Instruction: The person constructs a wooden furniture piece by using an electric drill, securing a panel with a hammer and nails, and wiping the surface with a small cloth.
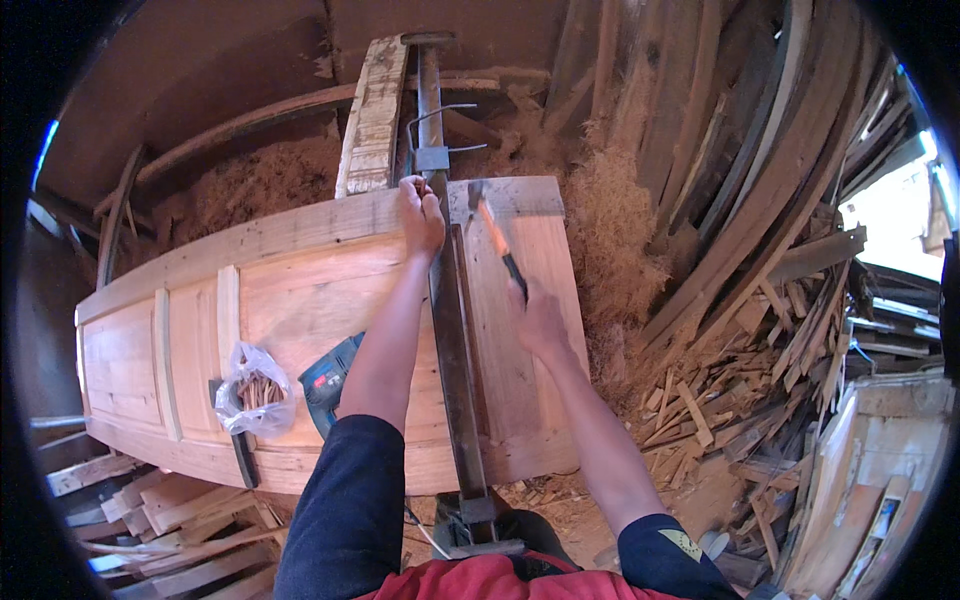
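Note:
A panelled wooden door (320, 285) lies flat before me, with a long metal bar clamp (456, 360) running across it from far to near. My right hand (540, 320) grips the black end of a hammer (494, 232) with an orange handle; the hammer's head, slightly blurred, is over the door's far rail, right of the clamp. At the far edge, just left of the clamp bar, my left hand (423, 222) is closed with its fingers pinched together. Whatever they hold is too small to make out.
A clear plastic bag (256, 400) of thin wooden pegs and a blue power tool (330, 380), partly behind my left forearm, lie on the door. Wood scraps (690, 420) heap at right; boards (690, 120) lean beyond. Stacked offcuts (170, 520) sit at near left.

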Motion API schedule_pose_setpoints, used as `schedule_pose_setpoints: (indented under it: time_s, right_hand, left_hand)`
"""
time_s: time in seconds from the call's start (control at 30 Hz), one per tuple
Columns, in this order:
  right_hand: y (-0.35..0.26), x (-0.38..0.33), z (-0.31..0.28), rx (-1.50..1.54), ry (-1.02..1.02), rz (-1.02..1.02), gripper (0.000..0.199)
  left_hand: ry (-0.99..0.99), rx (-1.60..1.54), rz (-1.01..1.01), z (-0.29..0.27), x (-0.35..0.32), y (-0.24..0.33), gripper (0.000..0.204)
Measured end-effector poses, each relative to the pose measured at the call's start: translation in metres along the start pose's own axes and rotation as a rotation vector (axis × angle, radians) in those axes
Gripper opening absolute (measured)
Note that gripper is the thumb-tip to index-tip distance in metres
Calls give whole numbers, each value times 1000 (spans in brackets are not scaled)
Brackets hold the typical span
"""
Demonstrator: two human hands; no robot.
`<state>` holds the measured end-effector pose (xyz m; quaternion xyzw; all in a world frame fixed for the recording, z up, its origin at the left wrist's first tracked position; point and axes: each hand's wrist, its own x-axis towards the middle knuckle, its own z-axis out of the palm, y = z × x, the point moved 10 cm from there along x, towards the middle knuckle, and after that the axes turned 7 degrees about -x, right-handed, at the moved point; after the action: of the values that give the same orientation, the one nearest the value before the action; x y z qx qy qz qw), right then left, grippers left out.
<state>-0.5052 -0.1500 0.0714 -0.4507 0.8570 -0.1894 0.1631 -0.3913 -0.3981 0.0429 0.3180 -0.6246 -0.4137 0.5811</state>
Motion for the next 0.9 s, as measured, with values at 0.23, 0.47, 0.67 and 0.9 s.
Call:
schedule_pose_setpoints:
  time_s: [0.23,0.47,0.67,0.9]
  right_hand:
    - [-17,-22,-68,801,624,-293,35]
    - [18,6,-4,41,79,55,33]
    - [-6,-19,-39,519,507,-274,29]
    - [18,5,-7,250,193,-49,29]
  left_hand:
    - [-20,-2,-11,1,0,-9,22]
    - [40,-32,3,-4,-2,-2,19]
    - [1,-85,-53,0,2,-5,16]
    - [32,-92,-104,-3,4,-9,15]
